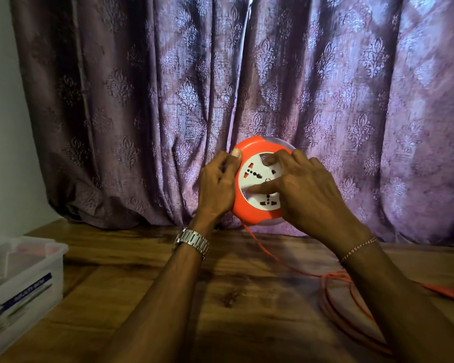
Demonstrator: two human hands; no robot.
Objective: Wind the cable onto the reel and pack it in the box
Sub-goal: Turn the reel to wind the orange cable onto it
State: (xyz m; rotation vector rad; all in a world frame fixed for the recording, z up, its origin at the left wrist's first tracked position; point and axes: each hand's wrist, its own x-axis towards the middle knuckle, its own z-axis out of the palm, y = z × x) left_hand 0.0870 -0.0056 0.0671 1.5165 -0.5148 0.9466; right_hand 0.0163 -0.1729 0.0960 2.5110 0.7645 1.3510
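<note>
The round orange reel [249, 208] with a white socket face is held upright above the wooden table, in front of the curtain. My left hand [216, 187] grips its left rim, thumb on the top edge. My right hand [304, 189] lies across the white face with fingers pressed into it. An orange cable [336, 292] drops from the reel's underside and lies in loose loops on the table at the right. Its orange plug [446, 293] rests near the right edge. The translucent plastic box [24, 281] stands at the left.
A purple patterned curtain [247, 100] hangs close behind the reel. The wooden table [220, 310] spreads below my forearms. A pale wall [3, 127] is at the left. The box holds a few blurred items.
</note>
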